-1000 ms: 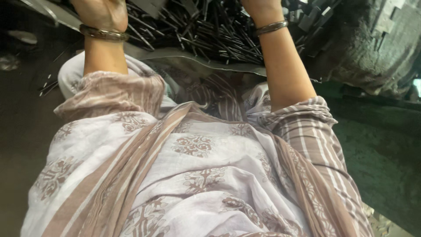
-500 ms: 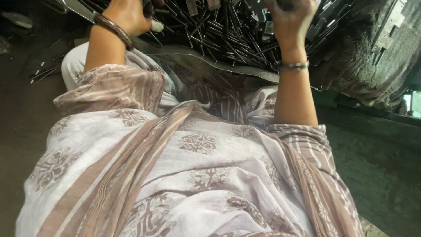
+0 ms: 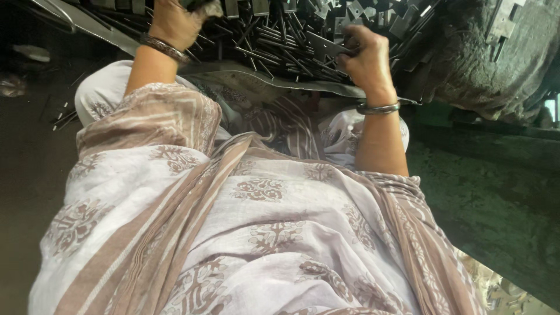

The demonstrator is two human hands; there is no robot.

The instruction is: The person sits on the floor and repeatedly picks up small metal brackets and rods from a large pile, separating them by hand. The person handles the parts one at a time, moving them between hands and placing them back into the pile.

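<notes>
Plate: a flat grey metal plate [image 3: 324, 45] lies at the near edge of the heap, its long axis running left to right, tilted slightly down toward the right hand.
Right hand: the right hand [image 3: 366, 58] is closed on the plate's right end, fingers curled over it, a bangle [image 3: 378, 108] at the wrist.
Left hand: the left hand [image 3: 175, 20] is up and to the left, well apart from the plate, fist closed around a dark object I cannot make out; a bangle [image 3: 163, 48] sits on that wrist too.
Nearer hand: the right, already on the plate.
Heap: thin dark metal rods [image 3: 274, 46] lie crisscrossed, most with long axes slanting away from the body; small flat cut pieces [image 3: 350, 11] are mixed in at the far side.
Container: the heap rests on a shallow metal tray [image 3: 245, 79], whose bent near rim lies just beyond the lap.
Lap: pale printed cloth [image 3: 262, 233] fills the foreground.
Right side: a dark grimy block [image 3: 478, 64] stands beside the tray.
</notes>
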